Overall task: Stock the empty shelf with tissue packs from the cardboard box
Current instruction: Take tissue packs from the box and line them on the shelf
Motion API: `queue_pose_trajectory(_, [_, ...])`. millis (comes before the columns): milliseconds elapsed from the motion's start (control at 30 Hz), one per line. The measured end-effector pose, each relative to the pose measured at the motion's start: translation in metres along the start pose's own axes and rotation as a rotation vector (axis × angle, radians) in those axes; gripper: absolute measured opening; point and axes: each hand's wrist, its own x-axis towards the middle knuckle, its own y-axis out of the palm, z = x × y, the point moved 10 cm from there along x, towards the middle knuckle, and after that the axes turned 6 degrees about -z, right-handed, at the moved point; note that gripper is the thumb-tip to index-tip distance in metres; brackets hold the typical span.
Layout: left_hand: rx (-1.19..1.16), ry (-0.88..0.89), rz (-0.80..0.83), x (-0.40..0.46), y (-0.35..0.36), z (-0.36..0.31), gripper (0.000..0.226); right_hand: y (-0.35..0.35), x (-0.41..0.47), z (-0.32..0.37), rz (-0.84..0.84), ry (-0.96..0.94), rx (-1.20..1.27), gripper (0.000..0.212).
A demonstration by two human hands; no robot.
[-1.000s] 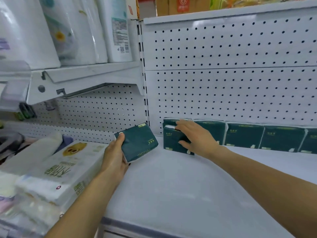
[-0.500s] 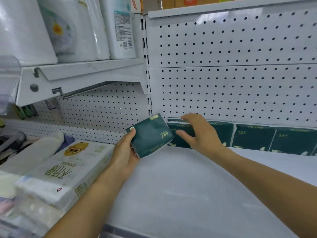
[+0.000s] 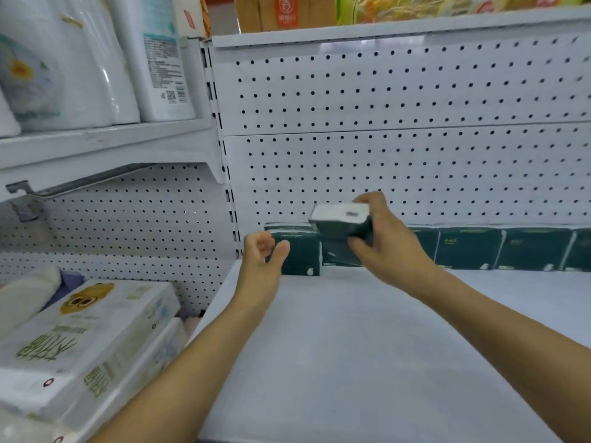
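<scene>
My right hand (image 3: 388,247) grips a dark green tissue pack (image 3: 343,220) with a white end face, held just above the row of packs. A row of several green tissue packs (image 3: 467,249) stands along the back of the white shelf (image 3: 351,346) against the pegboard. The leftmost pack (image 3: 302,254) stands at the row's left end. My left hand (image 3: 260,262) hovers just in front of that pack, fingers loosely curled and holding nothing. The cardboard box is not in view.
White wrapped tissue bundles (image 3: 86,340) lie on the lower shelf to the left. Tall paper towel packs (image 3: 96,59) stand on the upper left shelf (image 3: 105,142). A perforated pegboard (image 3: 399,139) backs the shelf. More goods sit on the top shelf (image 3: 383,27).
The pack passed from my left hand to my right hand, which lifted it over the row. My left hand let go and now hangs free near the leftmost pack.
</scene>
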Motion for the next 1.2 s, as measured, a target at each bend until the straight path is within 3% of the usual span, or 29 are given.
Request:
queue_pose_trajectory(67, [0.178,0.089,-0.052,0.015,-0.005,-0.001,0.051,0.004,0.002,0.003,0.062,-0.281,-0.681,0.06])
queue_pose_trajectory(100, [0.242,0.091,-0.063,0.023,-0.005,0.003,0.061,0.013,0.003,-0.003,0.121,-0.318,-0.806,0.065])
queue_pose_trajectory(200, [0.321,0.026,-0.03,0.04,0.003,0.021,0.085,0.041,0.004,-0.031,0.306,-0.225,-0.718,0.064])
queue_pose_trajectory(333, [0.28,-0.031,0.057,0.052,0.016,0.039,0.094,0.042,0.008,-0.065,0.154,-0.181,-0.59,0.054])
queue_pose_trajectory(533, [0.233,-0.068,0.072,0.064,0.026,0.055,0.089,0.059,0.007,-0.082,-0.018,-0.35,-0.536,0.07])
queue_pose_trajectory(733, [0.192,-0.064,0.016,0.07,0.028,0.061,0.083,0.078,0.025,-0.07,-0.061,-0.429,-0.575,0.067])
queue_pose_trajectory(1067, [0.176,-0.064,-0.002,0.071,0.029,0.063,0.078,0.087,0.033,-0.076,-0.059,-0.382,-0.637,0.06])
queue_pose_trajectory(1200, [0.247,-0.055,0.026,0.07,0.024,0.056,0.089,0.082,0.034,-0.068,-0.051,-0.361,-0.636,0.064])
